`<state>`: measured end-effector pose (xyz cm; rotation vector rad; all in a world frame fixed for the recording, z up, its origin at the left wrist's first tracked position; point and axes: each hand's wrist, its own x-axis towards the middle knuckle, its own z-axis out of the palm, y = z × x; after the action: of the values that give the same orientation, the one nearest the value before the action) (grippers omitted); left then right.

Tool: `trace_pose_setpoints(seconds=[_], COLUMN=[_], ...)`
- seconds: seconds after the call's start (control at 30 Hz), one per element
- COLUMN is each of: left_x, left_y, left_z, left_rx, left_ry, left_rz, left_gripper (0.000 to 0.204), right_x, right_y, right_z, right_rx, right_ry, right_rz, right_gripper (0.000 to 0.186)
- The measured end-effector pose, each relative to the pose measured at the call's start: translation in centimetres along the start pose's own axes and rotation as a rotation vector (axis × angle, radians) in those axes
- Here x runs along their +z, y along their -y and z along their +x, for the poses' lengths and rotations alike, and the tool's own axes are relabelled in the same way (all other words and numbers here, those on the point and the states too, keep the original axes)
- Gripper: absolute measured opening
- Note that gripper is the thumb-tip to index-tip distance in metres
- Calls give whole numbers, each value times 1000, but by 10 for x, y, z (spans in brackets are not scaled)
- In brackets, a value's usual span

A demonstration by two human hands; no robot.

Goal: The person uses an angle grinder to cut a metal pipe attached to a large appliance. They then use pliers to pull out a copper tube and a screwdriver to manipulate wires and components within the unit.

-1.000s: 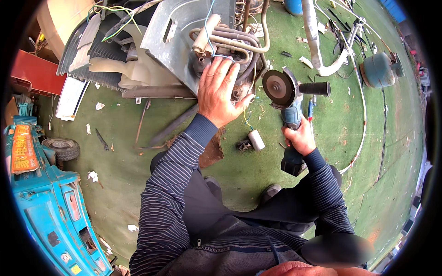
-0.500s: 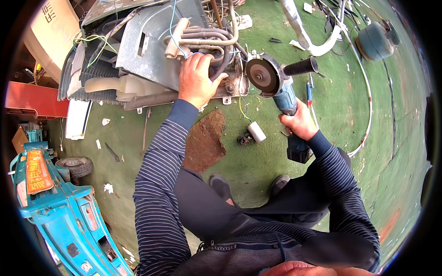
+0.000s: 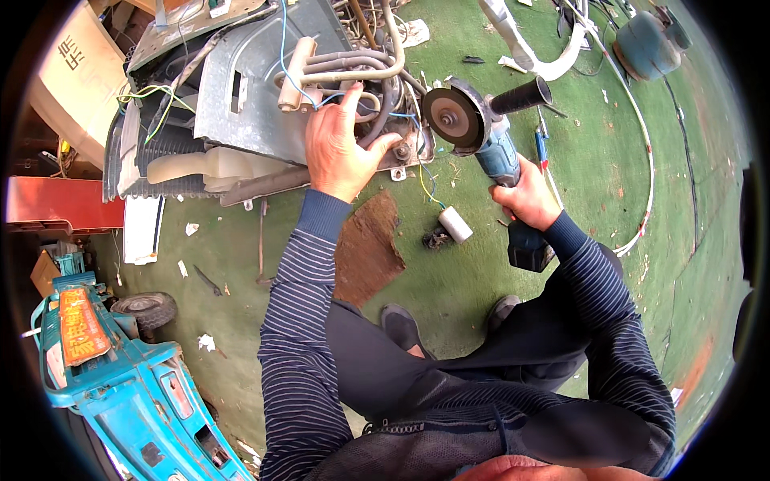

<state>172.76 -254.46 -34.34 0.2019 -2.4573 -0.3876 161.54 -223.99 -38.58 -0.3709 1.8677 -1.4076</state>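
My right hand (image 3: pixel 529 195) is wrapped round the blue body of a cordless angle grinder (image 3: pixel 499 160). Its disc (image 3: pixel 451 116) faces up beside the pipes, and a black side handle (image 3: pixel 520 97) sticks out to the right. At a dismantled metal unit with a grey panel (image 3: pixel 241 80), my left hand (image 3: pixel 341 156) reaches in with thumb and index finger spread. Its fingertips are by the bent pipes (image 3: pixel 345 72) and a thin blue wire (image 3: pixel 284 48). The other fingers are partly hidden, and no grip on anything shows.
Below the unit lie a rusty brown sheet (image 3: pixel 369 248) and a silver cylinder (image 3: pixel 455 224) wired to it. A white-red hose (image 3: pixel 642 144) and a blue-grey gas cylinder (image 3: pixel 642 48) are at right. A turquoise vehicle (image 3: pixel 136 385) and red box (image 3: pixel 64 200) stand left.
My left hand has loosened from its curl at the pipes, its index finger now raised and its palm drawn slightly back. The grinder remains beside the pipes. The view has shifted a little.
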Motion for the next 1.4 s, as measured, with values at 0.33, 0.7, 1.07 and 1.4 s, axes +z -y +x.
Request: trace_pose_setpoints(seconds=[0.33, 0.7, 1.07, 1.4], left_x=[-4, -29, -116, -30], left_y=[-21, -68, -10, 9], left_z=[2, 16, -60, -12], left_rx=[-448, -831, -852, -850], left_ry=[-13, -655, 303, -172], left_rz=[-279, -1209, 453, -309], left_gripper=[70, 29, 31, 29], right_x=[-4, -21, -19, 6], right_y=[0, -10, -19, -13], right_z=[15, 34, 65, 82], right_rx=[-29, -153, -335, -248], right_ry=[13, 50, 87, 149], right_rz=[17, -31, -200, -123], right_gripper=[51, 48, 47, 53])
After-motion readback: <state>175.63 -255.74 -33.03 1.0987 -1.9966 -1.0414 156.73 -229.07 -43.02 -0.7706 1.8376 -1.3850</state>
